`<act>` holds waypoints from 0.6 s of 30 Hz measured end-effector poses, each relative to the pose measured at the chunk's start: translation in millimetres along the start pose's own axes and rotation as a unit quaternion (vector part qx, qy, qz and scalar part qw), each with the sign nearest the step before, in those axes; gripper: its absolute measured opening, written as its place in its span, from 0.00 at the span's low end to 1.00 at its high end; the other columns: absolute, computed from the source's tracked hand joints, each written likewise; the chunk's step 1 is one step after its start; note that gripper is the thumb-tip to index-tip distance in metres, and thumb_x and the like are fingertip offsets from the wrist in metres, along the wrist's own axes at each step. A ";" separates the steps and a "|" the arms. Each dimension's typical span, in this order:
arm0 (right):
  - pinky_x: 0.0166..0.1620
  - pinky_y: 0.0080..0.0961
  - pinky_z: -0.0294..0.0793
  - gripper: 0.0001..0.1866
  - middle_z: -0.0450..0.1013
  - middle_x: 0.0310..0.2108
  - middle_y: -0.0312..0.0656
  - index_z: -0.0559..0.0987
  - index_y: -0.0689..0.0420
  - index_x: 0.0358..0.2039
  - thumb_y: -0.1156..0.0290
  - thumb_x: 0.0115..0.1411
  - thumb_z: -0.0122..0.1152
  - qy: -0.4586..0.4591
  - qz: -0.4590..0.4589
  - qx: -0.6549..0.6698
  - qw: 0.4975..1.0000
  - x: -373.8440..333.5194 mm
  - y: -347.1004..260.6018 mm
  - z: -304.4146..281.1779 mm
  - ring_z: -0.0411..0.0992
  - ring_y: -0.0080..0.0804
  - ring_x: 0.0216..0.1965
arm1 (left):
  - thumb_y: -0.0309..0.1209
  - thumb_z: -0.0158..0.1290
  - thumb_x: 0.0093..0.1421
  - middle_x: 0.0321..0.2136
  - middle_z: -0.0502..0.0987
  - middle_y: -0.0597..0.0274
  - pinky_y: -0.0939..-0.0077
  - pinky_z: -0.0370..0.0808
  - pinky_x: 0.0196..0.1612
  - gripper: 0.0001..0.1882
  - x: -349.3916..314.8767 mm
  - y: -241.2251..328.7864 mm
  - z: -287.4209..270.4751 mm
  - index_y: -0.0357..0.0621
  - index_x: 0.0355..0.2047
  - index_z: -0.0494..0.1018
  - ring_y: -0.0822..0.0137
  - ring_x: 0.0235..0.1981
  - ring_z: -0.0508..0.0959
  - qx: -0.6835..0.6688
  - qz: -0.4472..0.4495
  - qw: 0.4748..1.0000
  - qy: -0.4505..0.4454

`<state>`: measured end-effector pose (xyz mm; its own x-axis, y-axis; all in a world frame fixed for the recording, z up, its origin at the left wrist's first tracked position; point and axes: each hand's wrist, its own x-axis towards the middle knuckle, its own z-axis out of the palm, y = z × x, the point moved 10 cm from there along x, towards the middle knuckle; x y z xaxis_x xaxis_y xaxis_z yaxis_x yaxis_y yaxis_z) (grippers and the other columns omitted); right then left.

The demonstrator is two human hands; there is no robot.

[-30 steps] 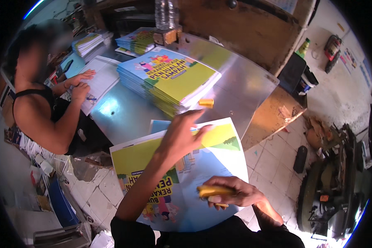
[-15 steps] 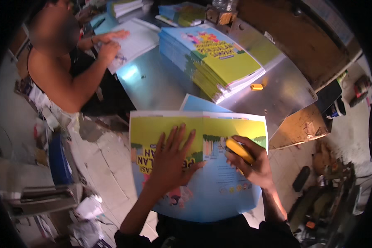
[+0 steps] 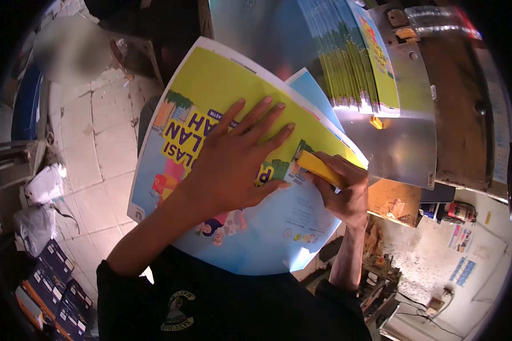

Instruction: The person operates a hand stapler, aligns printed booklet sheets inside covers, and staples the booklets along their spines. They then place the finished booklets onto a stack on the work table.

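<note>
Two hands: left hand (image 3: 233, 165) spread, palm down on the printed cover (image 3: 233, 71); right hand (image 3: 347, 190) gripping the yellow stapler (image 3: 320, 167).
Yellow stapler: over the cover, just right of the left hand; contact unclear.
Printed cover: green and blue, overlapping a blue sheet (image 3: 318, 94).
Metal tabletop (image 3: 412, 148): bears a booklet stack (image 3: 347, 62), small yellow block (image 3: 376, 122) beside it.
Beyond: red fire extinguisher (image 3: 461, 212).

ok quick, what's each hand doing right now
Left hand: open, fingers spread, palm down on the printed cover sheet.
Right hand: closed around a yellow stapler.
</note>
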<state>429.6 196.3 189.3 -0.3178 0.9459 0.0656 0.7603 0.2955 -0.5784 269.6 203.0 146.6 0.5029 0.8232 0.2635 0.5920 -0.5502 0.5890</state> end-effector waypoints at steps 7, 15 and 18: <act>0.39 0.32 0.79 0.22 0.81 0.36 0.49 0.82 0.64 0.46 0.86 0.47 0.71 -0.023 -0.031 -0.035 0.999 2.4 -7.5 0.0 0.80 0.41 0.36 | 0.57 0.61 0.55 0.71 0.57 0.57 0.50 0.41 0.76 0.44 -3.1 -0.5 7.3 0.55 0.69 0.62 0.59 0.74 0.52 -0.034 -0.008 0.999 0.010; 0.41 0.33 0.78 0.24 0.80 0.35 0.48 0.82 0.63 0.47 0.88 0.46 0.68 -0.043 -0.047 -0.056 0.996 2.8 -4.4 5.3 0.79 0.42 0.36 | 0.52 0.63 0.53 0.71 0.57 0.57 0.50 0.41 0.76 0.44 -2.1 -1.8 7.6 0.53 0.68 0.63 0.59 0.74 0.52 -0.047 -0.023 0.999 0.006; 0.40 0.32 0.78 0.24 0.80 0.35 0.48 0.82 0.62 0.47 0.87 0.46 0.69 -0.029 -0.069 -0.061 0.995 0.7 -5.7 5.4 0.79 0.43 0.36 | 0.51 0.64 0.53 0.71 0.57 0.56 0.50 0.41 0.76 0.44 -1.4 -0.2 7.4 0.53 0.68 0.63 0.59 0.74 0.52 -0.055 -0.022 0.998 0.005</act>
<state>422.0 194.6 188.3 -0.4529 0.8871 0.0889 0.7690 0.4392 -0.4645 273.4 200.9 140.5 0.4708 0.8480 0.2433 0.5406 -0.4952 0.6801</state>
